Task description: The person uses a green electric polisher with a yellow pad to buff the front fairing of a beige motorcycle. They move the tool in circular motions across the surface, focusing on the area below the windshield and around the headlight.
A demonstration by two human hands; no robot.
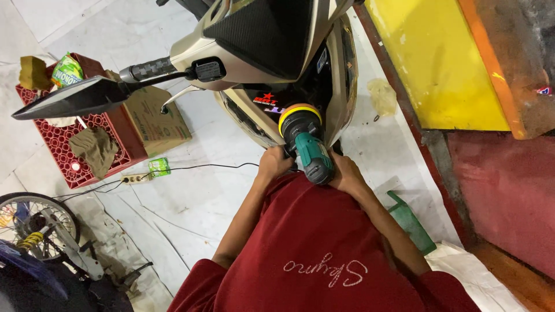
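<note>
A teal and black power polisher (308,147) with a yellow pad (299,111) presses against the black front panel of a beige scooter (272,63). My left hand (274,162) grips the tool's left side near its side handle. My right hand (344,173) holds the tool's body from the right. Both arms reach forward from my dark red shirt. The pad touches the scooter's dark lower fairing beside a red and white sticker (266,99).
A red plastic crate (87,130) with rags and a green packet stands left, a cardboard box (153,118) beside it. A power strip (134,178) and cable lie on the floor. A wheel (34,222) sits lower left, a yellow wall (439,63) right, a green stool (410,222) near.
</note>
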